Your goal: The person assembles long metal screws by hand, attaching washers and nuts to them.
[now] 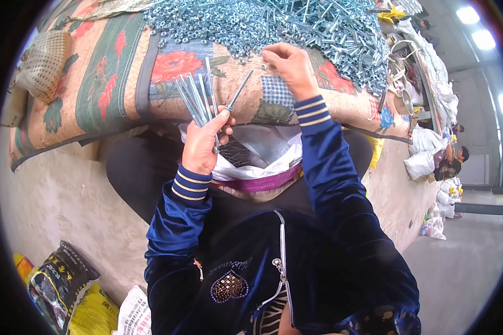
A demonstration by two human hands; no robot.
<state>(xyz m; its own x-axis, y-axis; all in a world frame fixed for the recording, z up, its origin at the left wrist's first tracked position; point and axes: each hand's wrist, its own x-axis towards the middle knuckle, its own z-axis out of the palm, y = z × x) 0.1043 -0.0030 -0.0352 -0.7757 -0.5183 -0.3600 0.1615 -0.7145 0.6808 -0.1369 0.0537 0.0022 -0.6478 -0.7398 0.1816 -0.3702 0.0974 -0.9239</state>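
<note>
My left hand (203, 142) is closed round a bundle of long silver bolts (192, 100), fanned upward. Between its thumb and forefinger one more bolt (241, 89) leans off to the right, with a small nut (229, 107) at its lower end. My right hand (294, 70) is at the near edge of a heap of loose nuts (207, 22), its fingers bent together in a pinch. Whatever lies between those fingertips is too small to make out. Below my left hand, an open white sack (274, 162) with a purple band sits between my legs, dark rods showing inside.
A patchwork floral cloth (131, 72) covers the work surface. Loose bolts and metal sleeves (357, 50) are heaped at the far right. A woven basket-like thing (44, 64) stands far left. Filled bags (61, 279) lie at lower left; white sacks (427, 148) and people are at right.
</note>
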